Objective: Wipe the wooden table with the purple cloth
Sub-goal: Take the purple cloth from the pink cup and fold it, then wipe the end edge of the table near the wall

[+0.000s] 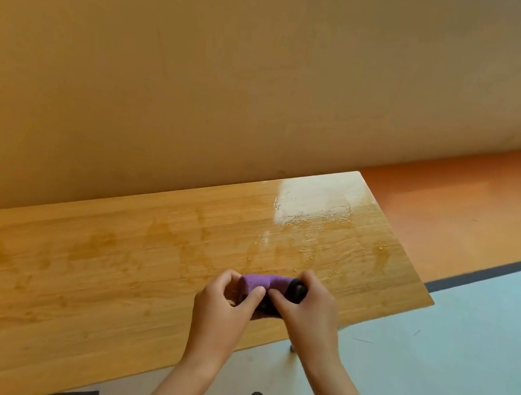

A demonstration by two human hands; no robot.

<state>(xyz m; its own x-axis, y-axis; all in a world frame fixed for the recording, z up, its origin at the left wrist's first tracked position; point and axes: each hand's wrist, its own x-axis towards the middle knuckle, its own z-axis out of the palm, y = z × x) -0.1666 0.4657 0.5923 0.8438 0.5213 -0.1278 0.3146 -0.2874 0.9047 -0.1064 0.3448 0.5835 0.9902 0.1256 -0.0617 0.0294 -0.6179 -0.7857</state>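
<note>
While the wooden table [122, 263] is lying along the wall [169, 76], both hands are meeting over its near edge.
Left hand [225, 309] and right hand [308, 310] are pinching the rolled purple cloth [263, 283], fingers closed around it, with a dark object [298, 289] between them.

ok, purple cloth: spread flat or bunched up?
Bunched. The purple cloth is a compact roll held between left hand and right hand over the wooden table, not spread.

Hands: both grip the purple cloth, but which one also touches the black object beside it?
The right hand. Its fingers close over the black object at the purple cloth; the left hand pinches only cloth.
</note>
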